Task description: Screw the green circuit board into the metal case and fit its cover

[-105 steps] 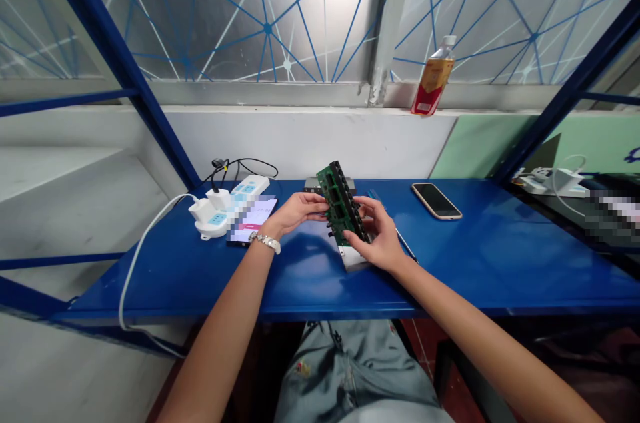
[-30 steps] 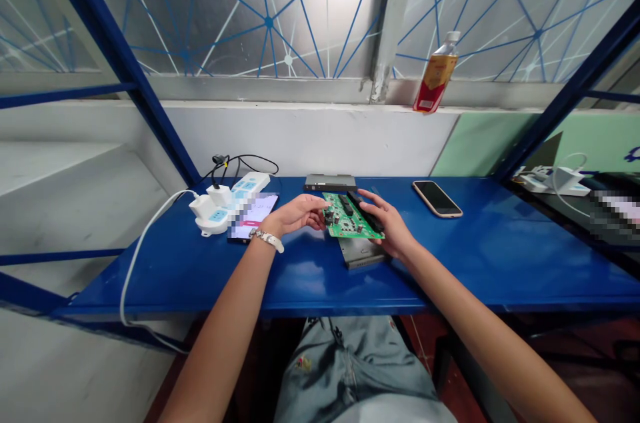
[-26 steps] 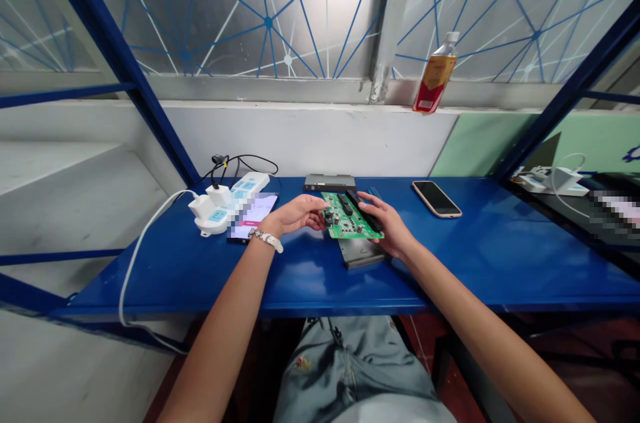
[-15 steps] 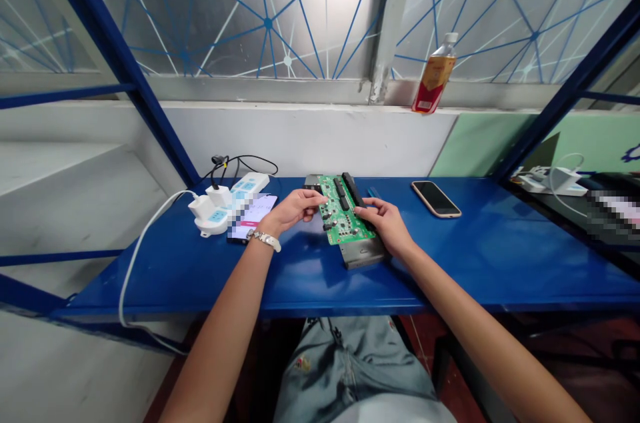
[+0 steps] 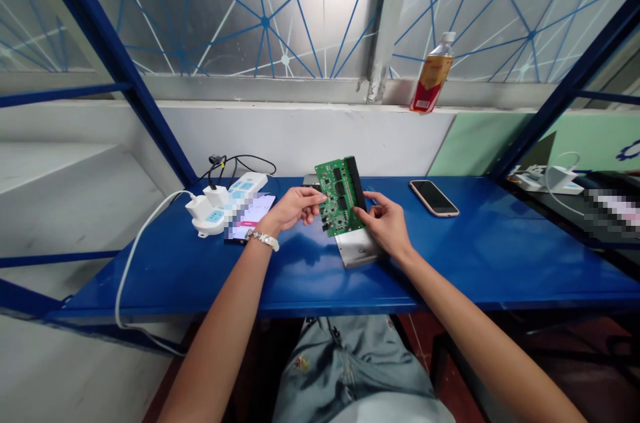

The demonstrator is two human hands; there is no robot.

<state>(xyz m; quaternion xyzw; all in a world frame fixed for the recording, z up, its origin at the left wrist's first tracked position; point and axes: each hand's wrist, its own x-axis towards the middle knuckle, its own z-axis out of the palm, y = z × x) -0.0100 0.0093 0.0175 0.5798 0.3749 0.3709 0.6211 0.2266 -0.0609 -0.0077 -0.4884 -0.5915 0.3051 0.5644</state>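
Head view: I have the green circuit board (image 5: 336,193) held up over the blue table (image 5: 480,256), tilted, its component side toward me. My left hand (image 5: 300,205) pinches its edge at nine o'clock, finger and thumb nearly together; my right hand (image 5: 383,220), half curled, grips the opposite edge at four. A metal plate (image 5: 357,250) lies at six; whether the board touches it, I can't tell. A phone (image 5: 434,198) rests at three.
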